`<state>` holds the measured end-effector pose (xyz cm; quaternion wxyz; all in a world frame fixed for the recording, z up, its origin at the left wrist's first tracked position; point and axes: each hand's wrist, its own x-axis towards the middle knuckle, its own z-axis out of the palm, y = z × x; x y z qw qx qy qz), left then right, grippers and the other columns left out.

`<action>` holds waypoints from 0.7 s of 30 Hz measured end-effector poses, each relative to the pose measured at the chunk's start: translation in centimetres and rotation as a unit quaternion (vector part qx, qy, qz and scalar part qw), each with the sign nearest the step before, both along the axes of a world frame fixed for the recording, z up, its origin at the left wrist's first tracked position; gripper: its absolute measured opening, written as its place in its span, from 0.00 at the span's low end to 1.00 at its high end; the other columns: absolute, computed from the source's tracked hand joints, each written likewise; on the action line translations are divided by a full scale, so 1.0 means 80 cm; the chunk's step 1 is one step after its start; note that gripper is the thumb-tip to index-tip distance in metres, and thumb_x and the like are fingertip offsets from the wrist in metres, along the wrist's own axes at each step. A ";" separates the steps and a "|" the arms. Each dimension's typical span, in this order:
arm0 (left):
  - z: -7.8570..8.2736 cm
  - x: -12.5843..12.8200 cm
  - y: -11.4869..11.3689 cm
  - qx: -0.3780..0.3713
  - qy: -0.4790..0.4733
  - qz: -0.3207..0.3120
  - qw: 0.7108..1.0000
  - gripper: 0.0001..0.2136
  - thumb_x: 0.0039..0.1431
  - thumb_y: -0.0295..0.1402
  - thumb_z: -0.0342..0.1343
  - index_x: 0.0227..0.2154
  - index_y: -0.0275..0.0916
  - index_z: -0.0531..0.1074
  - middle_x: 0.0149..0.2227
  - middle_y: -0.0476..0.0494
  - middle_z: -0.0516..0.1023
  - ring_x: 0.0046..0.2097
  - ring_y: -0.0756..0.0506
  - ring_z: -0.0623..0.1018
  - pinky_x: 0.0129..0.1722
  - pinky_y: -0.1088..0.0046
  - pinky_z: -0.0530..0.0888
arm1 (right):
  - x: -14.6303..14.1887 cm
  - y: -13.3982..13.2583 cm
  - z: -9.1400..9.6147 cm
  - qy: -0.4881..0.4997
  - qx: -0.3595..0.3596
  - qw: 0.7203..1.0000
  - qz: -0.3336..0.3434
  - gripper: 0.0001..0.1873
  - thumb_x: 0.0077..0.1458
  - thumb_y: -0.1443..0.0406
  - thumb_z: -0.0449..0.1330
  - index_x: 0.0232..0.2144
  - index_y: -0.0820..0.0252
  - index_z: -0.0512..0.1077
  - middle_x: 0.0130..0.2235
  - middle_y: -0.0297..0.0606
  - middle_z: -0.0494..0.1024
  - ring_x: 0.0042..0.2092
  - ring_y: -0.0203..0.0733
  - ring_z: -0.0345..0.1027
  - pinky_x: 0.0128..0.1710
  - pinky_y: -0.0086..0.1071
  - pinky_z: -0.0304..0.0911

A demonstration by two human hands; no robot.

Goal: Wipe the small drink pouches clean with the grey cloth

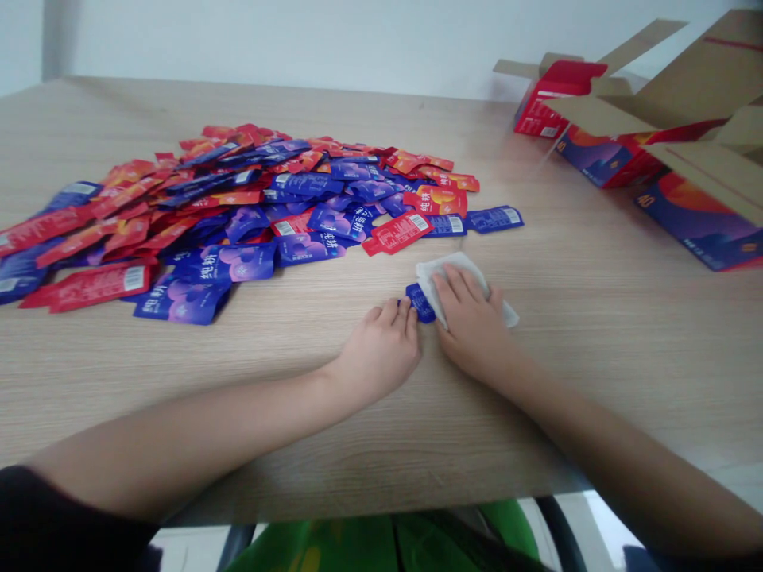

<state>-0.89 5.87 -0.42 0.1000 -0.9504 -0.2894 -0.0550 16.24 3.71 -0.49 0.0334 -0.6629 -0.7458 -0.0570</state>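
A blue sachet [420,303] lies flat on the wooden table in front of me, partly covered. My left hand [385,338] has its fingers closed on the sachet's left end. Over its right part, my right hand [468,318] presses a folded white cloth [458,262], the fingers bent over the top of it. Just beyond the cloth lie a red sachet [398,233] and a blue sachet [494,218], at the near right edge of a big heap of red and blue sachets [298,187].
Opened cardboard boxes with raised flaps stand at the right: a small red box [545,103] at the back, a blue-and-red box [602,155], and a larger box [697,218] nearer me. The table's front edge [381,508] runs close to my body.
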 end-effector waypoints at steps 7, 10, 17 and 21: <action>0.005 -0.001 0.001 -0.024 0.009 0.000 1.000 0.17 0.65 0.30 0.50 0.51 0.22 0.72 0.52 0.24 0.76 0.54 0.34 0.75 0.43 0.60 0.75 | -0.007 -0.006 0.005 0.027 -0.020 0.998 0.045 0.30 0.62 0.63 0.44 0.65 0.67 0.57 0.69 0.51 0.54 0.68 0.54 0.47 0.60 0.57 0.49; 0.001 -0.001 0.000 -0.005 0.004 -0.001 1.000 0.20 0.66 0.30 0.49 0.55 0.20 0.69 0.57 0.21 0.72 0.56 0.34 0.74 0.46 0.60 0.74 | 0.017 0.002 0.005 0.021 -0.020 0.999 -0.043 0.31 0.63 0.63 0.43 0.65 0.68 0.56 0.69 0.52 0.54 0.68 0.55 0.48 0.60 0.59 0.50; 0.000 0.000 0.000 -0.001 0.003 -0.002 1.000 0.19 0.66 0.30 0.49 0.53 0.20 0.70 0.55 0.22 0.73 0.54 0.34 0.75 0.45 0.60 0.75 | 0.001 -0.004 0.002 0.008 -0.004 1.000 0.000 0.31 0.61 0.64 0.45 0.65 0.70 0.57 0.69 0.57 0.53 0.68 0.60 0.47 0.58 0.62 0.50; 0.004 0.001 0.001 -0.027 0.011 -0.005 1.000 0.15 0.65 0.30 0.50 0.46 0.25 0.75 0.47 0.29 0.80 0.52 0.33 0.75 0.42 0.60 0.75 | -0.019 -0.012 0.005 0.029 -0.035 0.996 0.077 0.31 0.62 0.64 0.44 0.65 0.67 0.57 0.70 0.52 0.51 0.69 0.55 0.45 0.60 0.60 0.48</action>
